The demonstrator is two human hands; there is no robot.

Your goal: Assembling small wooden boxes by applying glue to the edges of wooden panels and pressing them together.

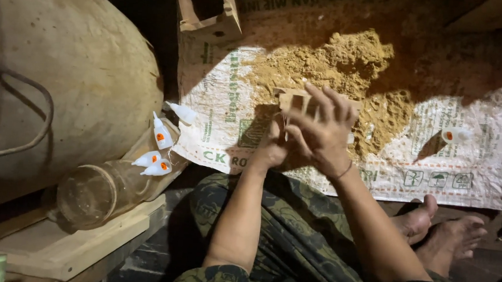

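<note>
Hands: left (pixel 271 148) and right (pixel 322 134), both grips closed on one wooden piece (pixel 295 101) | glue bottles: five (pixel 162 135) | sawdust pile: one (pixel 339 65)

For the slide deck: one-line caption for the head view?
Seated person's left hand and right hand hold a small wooden piece over a sawdust pile, glue bottles nearby.
</note>
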